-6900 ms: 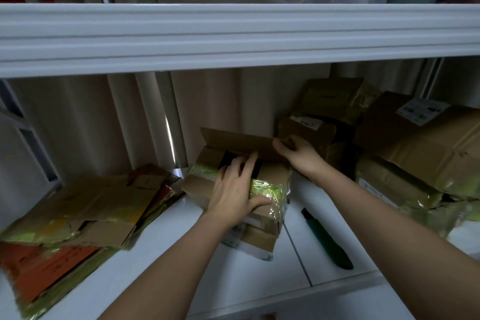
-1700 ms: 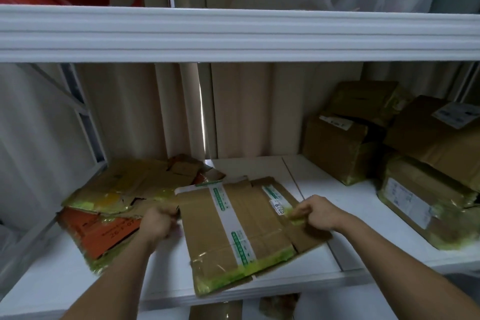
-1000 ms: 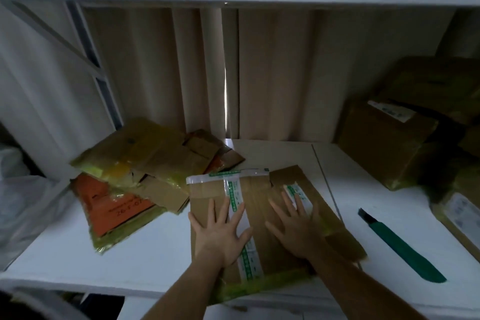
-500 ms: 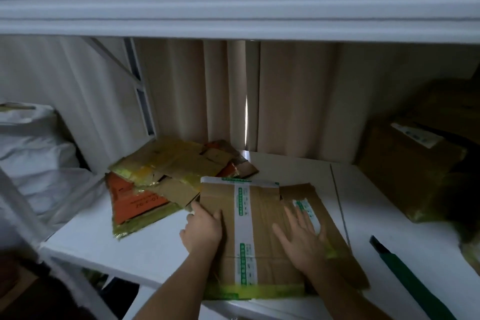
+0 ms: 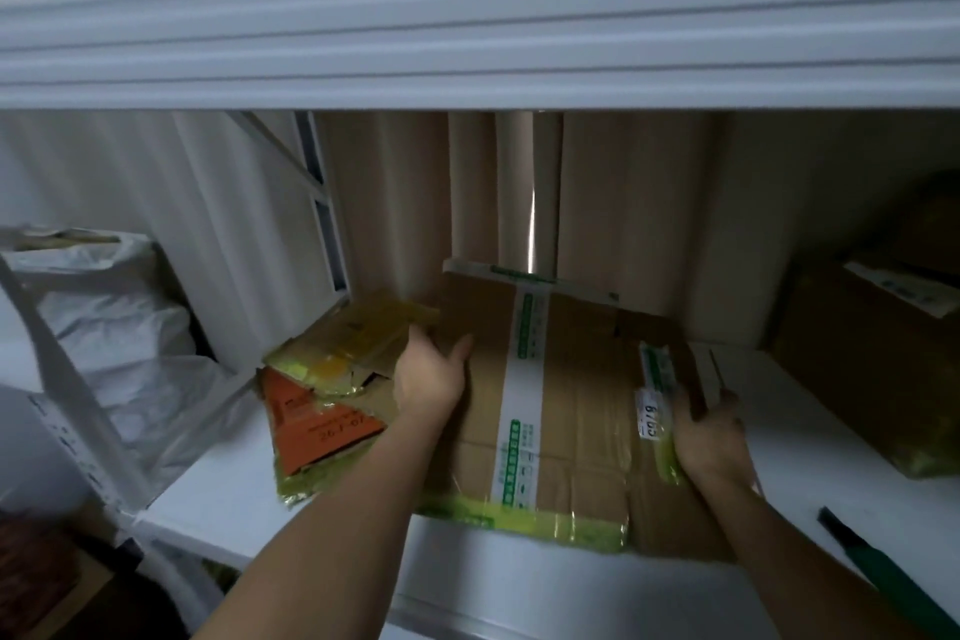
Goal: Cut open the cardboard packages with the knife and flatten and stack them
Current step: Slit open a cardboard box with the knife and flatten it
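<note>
Scanning from nine o'clock, we note white bags (image 5: pixel 119 327) beside the shelf (image 5: pixel 218 489). Next, a stack of flattened packages (image 5: pixel 332 379), orange card lowest. Our left hand (image 5: pixel 431 374) grips the left edge of the flattened carton (image 5: pixel 566 411), thumb on top, fingers tucked under. Carton tilted, far edge raised toward twelve o'clock, its left edge over the stack. Our right hand (image 5: pixel 711 437) holds its right edge, fingers curled under. At three o'clock, a sealed box (image 5: pixel 872 359). At five o'clock, the green knife (image 5: pixel 893 577) lies on the shelf.
</note>
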